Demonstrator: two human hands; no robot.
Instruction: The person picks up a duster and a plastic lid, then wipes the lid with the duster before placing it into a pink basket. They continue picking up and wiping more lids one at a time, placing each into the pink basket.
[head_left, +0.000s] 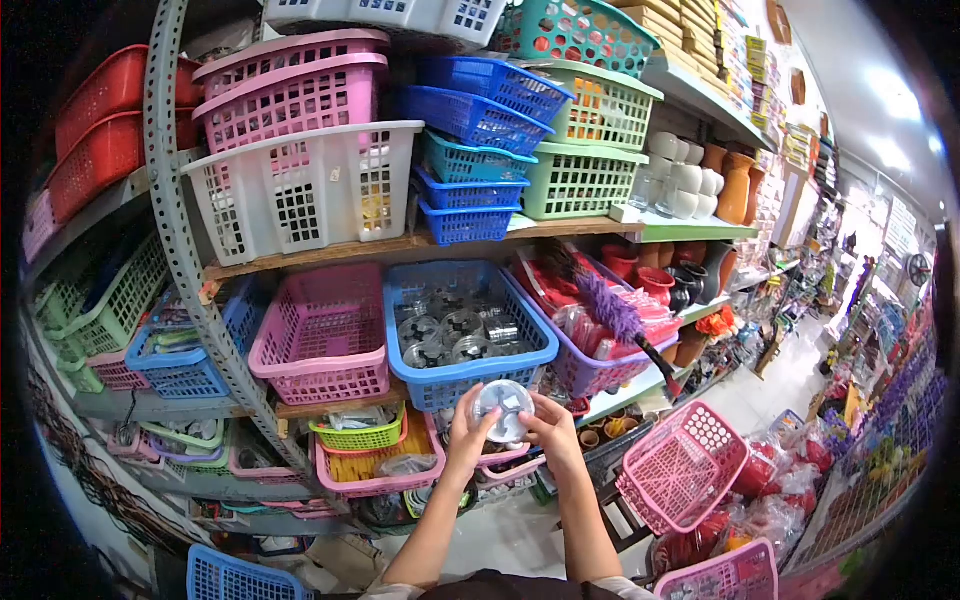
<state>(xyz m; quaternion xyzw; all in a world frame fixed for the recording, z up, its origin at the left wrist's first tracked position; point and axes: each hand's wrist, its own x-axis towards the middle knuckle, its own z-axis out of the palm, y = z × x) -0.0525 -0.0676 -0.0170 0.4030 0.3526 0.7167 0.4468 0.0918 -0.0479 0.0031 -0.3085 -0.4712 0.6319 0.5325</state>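
Note:
Between my two hands is a round, clear plastic container [508,408] with dividers inside. My left hand [466,428] grips its left edge, and my right hand [552,430] has its fingers closed on the right edge. Just beyond them, a blue basket [470,378] sits on the middle shelf. Several similar round clear containers [470,335] lie in it. To its left stands a pink basket [322,368] with nothing visible in it.
A grey perforated shelf post [170,200] rises on the left. Stacked white [300,190] and blue baskets [475,190] fill the upper shelf. A purple duster [610,310] lies across red packets at right. Below right, a pink basket [690,465] stands beside bagged red goods [780,490].

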